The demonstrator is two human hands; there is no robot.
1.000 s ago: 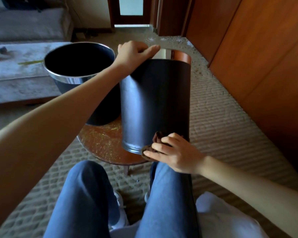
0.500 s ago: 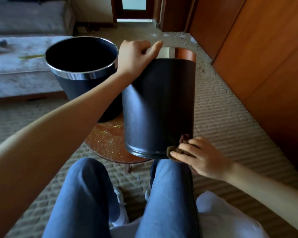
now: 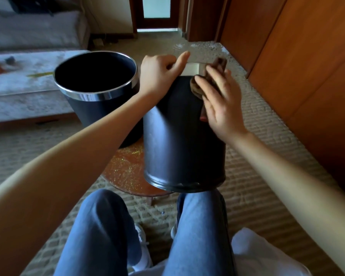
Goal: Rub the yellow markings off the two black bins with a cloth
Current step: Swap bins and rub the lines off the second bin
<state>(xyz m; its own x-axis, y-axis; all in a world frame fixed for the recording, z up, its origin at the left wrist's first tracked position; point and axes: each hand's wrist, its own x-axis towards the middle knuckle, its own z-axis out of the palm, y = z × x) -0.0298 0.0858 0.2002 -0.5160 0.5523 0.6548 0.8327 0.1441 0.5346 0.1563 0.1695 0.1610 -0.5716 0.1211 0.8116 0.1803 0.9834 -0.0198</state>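
Here we are beside the seated person, and both hands are on the near black bin [image 3: 179, 140]. It is tipped, mouth away from them and base toward the knees in blue jeans [image 3: 199, 226]. Whether the base rests on anything I cannot tell from here.

The left hand [image 3: 159, 74] is clamped on the top rim, fingers curled over the edge and thumb lying along it. The right hand [image 3: 221, 102] lies flat, fingers straight and spread, pressing a bunched brown cloth [image 3: 196, 89] against the upper wall just under the rim. A tuft of cloth pokes out above the fingertips. The 2 hands sit close together, not touching.

Under the bin is a small round wooden table [image 3: 126, 172], its top sprinkled with yellow flecks [image 3: 124, 166]. The far black bin [image 3: 88, 114], the 1 with a shiny metal rim, stands upright just left of the held bin, behind the left forearm.

Beige ribbed carpet [image 3: 257, 176] covers the floor, and wooden panels [image 3: 307, 66] line the right side.
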